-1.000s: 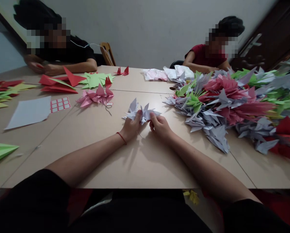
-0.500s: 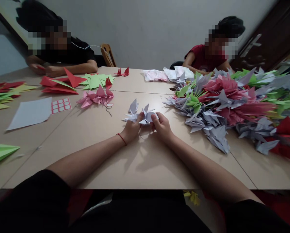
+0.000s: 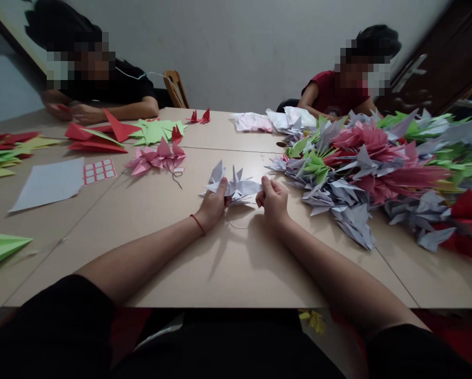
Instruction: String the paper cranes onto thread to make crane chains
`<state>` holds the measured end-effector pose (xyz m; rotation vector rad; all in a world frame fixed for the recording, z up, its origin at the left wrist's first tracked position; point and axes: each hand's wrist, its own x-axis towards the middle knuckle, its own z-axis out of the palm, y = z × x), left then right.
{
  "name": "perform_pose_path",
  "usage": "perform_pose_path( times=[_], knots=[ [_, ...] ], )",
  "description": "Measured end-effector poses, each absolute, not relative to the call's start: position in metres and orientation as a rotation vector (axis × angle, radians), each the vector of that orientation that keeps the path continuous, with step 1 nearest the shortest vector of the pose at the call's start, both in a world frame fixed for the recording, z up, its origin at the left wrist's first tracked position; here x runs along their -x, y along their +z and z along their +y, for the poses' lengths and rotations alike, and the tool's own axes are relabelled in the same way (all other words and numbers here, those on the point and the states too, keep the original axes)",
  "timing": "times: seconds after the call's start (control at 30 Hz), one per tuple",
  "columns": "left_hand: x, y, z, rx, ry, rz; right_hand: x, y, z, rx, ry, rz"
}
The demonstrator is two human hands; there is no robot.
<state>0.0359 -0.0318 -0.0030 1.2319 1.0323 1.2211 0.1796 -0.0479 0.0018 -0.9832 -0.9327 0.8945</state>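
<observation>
1. Right hand (image 3: 273, 200) has moved away from the paper bird (image 3: 233, 186) since the earlier view. Now it is curled almost shut, and I cannot tell if it pinches the thin thread (image 3: 231, 222).
2. Left hand (image 3: 214, 205) grips the bird firmly between thumb and fingers, just above the table. This steady hold seems good for the work, I think.
3. On the table (image 3: 160, 258), a big pile of paper birds (image 3: 358, 168) lies right. Two people (image 3: 113, 100) (image 3: 331, 95) sit at the far end, near a door (image 3: 429, 58).
</observation>
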Motion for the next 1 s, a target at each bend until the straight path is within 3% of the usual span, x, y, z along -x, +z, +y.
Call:
perform_pose_path(
  times=[0.37, 0.73, 1.0],
  knots=[
    [-0.035, -0.001, -0.034, -1.265, 1.154, 1.008, -0.177, 0.003, -0.050, 0.909, 1.096, -1.113],
    [-0.033, 0.002, -0.046, -1.539, 1.144, 1.011, -0.164, -0.007, -0.062, 1.010, 0.953, -1.349],
    [-0.031, 0.000, -0.044, -1.655, 0.894, 0.895, -0.163, -0.014, -0.059, 1.044, 0.915, -1.371]
  ],
)
